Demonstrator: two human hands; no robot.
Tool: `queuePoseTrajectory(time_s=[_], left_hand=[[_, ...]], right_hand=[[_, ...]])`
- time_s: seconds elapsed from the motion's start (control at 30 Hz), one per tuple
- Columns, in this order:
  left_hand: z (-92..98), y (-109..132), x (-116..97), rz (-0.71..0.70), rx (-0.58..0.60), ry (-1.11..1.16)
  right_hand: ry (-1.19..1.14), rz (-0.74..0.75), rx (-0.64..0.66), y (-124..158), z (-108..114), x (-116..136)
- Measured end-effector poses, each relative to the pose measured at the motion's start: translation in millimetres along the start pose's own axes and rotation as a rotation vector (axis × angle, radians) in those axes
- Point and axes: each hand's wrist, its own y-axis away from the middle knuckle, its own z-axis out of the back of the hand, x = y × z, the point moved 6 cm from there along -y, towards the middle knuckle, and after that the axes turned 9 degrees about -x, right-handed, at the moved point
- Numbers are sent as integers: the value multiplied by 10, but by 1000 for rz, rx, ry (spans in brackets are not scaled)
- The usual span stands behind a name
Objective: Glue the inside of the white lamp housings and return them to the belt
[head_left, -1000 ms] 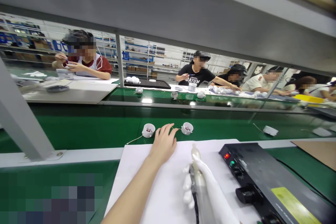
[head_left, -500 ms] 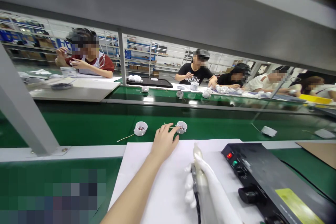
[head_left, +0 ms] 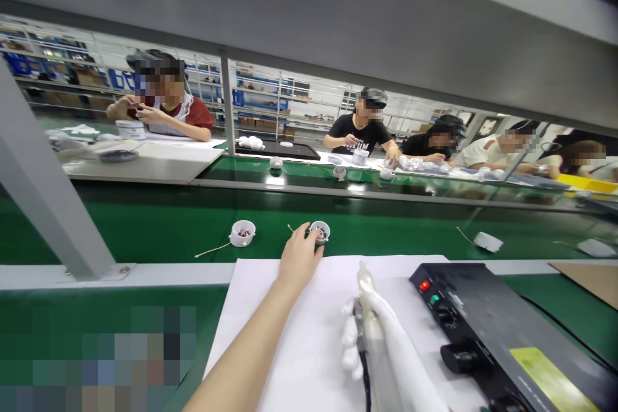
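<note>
My left hand [head_left: 300, 259] reaches over the far edge of a white paper sheet [head_left: 313, 347], its fingertips touching a small white cup [head_left: 319, 232] on the green conveyor belt [head_left: 145, 238]. Dark reddish parts lie in the cup, partly hidden by my fingers. Another such cup [head_left: 242, 233] stands to the left, trailing a thin wire. My right hand [head_left: 350, 341], in a white glove, sits on the sheet. It grips a clear dispensing syringe [head_left: 367, 283] with a black cord, its tip pointing away from me.
A black controller box [head_left: 463, 309] with red and green lights and a knob lies right of the sheet. Across the belts, several people [head_left: 362, 129] work at benches holding white parts and containers. A grey post [head_left: 53, 193] rises at the left.
Both cups have moved left along the belt, and the nearer one now meets my left fingertips. My view has shifted slightly. My right hand and the syringe stay in much the same place.
</note>
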Motion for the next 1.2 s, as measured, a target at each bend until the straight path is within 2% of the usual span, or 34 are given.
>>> queuePoseTrajectory(time_s=[0.2,0.4,0.63,0.87,1.2], left_hand=[[49,9,-68,-7,19,40],[168,67,-396,-308,-19,197],[230,145,-660,-527,-79,305],[300,188,-723,-633,-179,275],[333,205,-768,-686,-205,299]], right_hand=[[-3,-57,11,6,-11,-27],[-20,-69,7,36,-24,-13],[-42,-82,-18,32,-25,12],[-44,-77,-29,8,-2,35],[-46,-72,-28,-13,16,24]])
